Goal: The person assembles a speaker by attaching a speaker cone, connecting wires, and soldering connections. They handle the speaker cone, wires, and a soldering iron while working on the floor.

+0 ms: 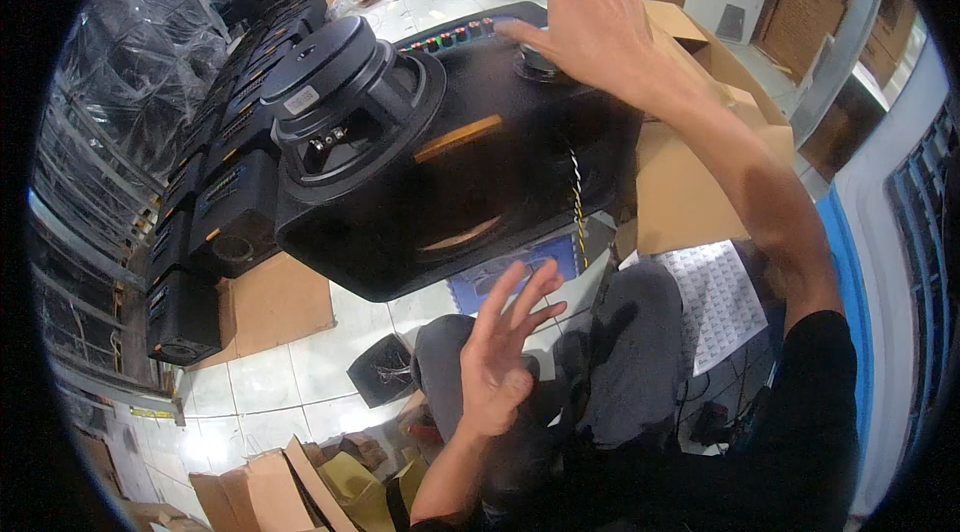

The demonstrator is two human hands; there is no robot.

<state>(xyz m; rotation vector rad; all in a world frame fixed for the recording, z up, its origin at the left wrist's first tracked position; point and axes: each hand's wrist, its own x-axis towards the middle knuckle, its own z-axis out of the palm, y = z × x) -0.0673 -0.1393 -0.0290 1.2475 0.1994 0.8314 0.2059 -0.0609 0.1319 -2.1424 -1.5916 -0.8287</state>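
Across in front of me lies a black speaker cabinet [510,167]. A large woofer [320,67] sits on its left part, magnet upward. A row of small coloured components [455,36] runs along the cabinet's far side. My right hand [600,42] reaches over the right end, beside a small round driver [538,67]. Its thumb stretches left; the other fingers are mostly hidden, so any grip cannot be made out. My left hand [500,352] is raised above my lap, fingers apart, holding nothing. A twisted yellow, black and white wire [577,197] hangs down the cabinet's near side.
Rows of black cabinets [235,212] stand at the left, near plastic-wrapped goods [120,82]. An open cardboard box [690,182] adjoins the cabinet's right end. Cardboard scraps [265,492] lie at the lower left. A printed sheet [710,302] lies by my right knee.
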